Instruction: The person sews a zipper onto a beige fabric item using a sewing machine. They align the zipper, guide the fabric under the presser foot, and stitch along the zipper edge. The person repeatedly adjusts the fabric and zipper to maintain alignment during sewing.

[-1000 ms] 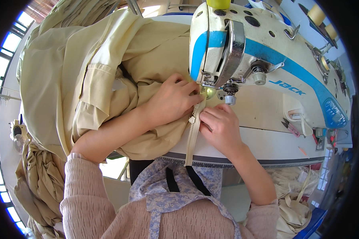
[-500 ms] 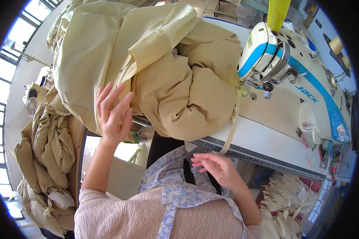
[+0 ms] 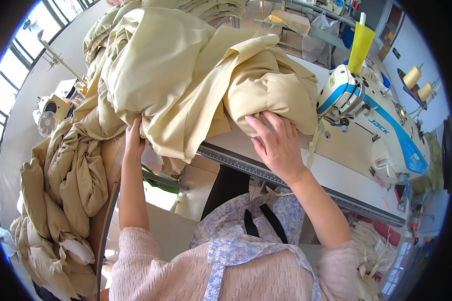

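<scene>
My right hand (image 3: pixel 278 145): fingers spread, palm flat on padded beige garment (image 3: pixel 196 80), not gripping. Left hand (image 3: pixel 134 138): under garment's left edge, fingers hidden, grip can't tell. Garment heaped on surface (image 3: pixel 336 175), touching sewing machine (image 3: pixel 381 130). More beige pieces (image 3: pixel 65 180) stacked left.
</scene>
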`<action>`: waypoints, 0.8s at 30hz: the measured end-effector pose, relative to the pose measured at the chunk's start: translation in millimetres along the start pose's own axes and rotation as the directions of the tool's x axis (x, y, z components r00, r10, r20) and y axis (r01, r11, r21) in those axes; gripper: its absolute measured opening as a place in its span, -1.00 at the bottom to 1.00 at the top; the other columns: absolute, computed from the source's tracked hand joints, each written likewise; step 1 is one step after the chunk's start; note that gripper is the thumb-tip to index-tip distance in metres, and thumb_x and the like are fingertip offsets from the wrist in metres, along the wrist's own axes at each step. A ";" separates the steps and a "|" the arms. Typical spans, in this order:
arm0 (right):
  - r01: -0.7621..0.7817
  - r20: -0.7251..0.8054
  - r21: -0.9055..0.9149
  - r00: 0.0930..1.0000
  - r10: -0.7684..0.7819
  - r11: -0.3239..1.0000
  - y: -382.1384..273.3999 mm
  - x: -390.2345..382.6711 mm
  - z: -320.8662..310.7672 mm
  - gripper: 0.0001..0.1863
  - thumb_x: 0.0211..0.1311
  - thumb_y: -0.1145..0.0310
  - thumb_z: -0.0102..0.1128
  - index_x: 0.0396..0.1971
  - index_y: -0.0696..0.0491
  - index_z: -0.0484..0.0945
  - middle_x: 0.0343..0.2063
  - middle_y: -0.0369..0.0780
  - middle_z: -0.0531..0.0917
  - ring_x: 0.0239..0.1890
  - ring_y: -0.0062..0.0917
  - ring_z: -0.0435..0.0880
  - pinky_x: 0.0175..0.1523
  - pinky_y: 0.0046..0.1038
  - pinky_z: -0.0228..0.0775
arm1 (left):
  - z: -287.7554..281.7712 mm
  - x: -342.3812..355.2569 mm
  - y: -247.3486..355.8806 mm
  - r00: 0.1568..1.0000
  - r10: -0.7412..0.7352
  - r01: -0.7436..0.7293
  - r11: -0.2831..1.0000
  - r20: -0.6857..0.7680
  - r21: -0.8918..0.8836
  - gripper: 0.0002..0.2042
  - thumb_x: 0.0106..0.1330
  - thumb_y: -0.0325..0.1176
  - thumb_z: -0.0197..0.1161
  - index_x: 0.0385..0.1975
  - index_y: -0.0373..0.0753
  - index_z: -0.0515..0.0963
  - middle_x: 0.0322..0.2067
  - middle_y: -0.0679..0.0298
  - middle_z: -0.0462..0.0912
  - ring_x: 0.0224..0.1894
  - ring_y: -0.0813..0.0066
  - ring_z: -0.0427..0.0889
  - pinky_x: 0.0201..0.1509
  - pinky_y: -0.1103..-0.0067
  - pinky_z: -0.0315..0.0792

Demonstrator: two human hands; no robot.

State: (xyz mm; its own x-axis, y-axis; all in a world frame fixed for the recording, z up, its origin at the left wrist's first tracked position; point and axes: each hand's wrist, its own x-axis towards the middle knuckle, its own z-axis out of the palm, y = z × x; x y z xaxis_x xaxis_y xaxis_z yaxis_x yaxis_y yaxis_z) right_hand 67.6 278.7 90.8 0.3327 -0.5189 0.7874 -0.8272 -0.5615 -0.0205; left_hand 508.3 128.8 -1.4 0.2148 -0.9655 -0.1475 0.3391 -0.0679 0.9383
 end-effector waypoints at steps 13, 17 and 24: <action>-0.188 0.372 0.576 0.927 -0.050 0.795 -51.2 41.9 -9.7 -0.79 0.34 0.26 0.26 -0.40 0.09 0.63 -0.32 -0.18 0.63 -0.17 -0.26 0.64 -0.12 -0.21 0.49 | 49.7 32.0 370.2 0.749 0.662 -0.571 0.623 0.027 0.535 -0.37 0.47 0.03 0.13 0.37 -0.31 0.37 0.22 -0.02 0.55 0.19 0.08 0.63 0.21 0.19 0.61; -0.553 0.740 0.544 0.671 -0.049 0.631 -61.2 -7.8 -8.0 -0.68 0.43 0.17 0.13 -0.41 0.09 0.67 -0.37 -0.08 0.72 -0.20 -0.21 0.73 -0.09 -0.15 0.57 | 177.8 137.5 353.7 0.913 0.290 -0.384 0.374 0.287 0.844 -0.37 0.45 0.00 0.15 0.37 -0.32 0.37 0.23 -0.06 0.55 0.19 0.05 0.63 0.21 0.20 0.60; -0.445 0.465 0.307 0.841 0.276 0.841 -89.5 -86.5 -10.0 -0.74 0.41 0.19 0.23 -0.40 0.06 0.59 -0.56 -0.16 0.64 -0.48 -0.25 0.69 -0.40 -0.21 0.52 | 391.7 -71.8 85.6 0.076 0.402 -0.933 -0.293 0.912 0.207 -0.57 0.52 -0.21 0.11 0.32 -0.18 0.49 0.27 0.03 0.54 0.45 0.01 0.35 0.49 0.29 0.29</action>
State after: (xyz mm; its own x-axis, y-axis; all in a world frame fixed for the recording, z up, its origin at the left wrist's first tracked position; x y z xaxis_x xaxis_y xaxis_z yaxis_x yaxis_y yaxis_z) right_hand 108.3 380.3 30.7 0.2627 -0.8912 0.3699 -0.7052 -0.4390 -0.5568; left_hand 163.2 93.8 212.1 -0.6829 -0.3303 0.6516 -0.4897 0.8688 -0.0729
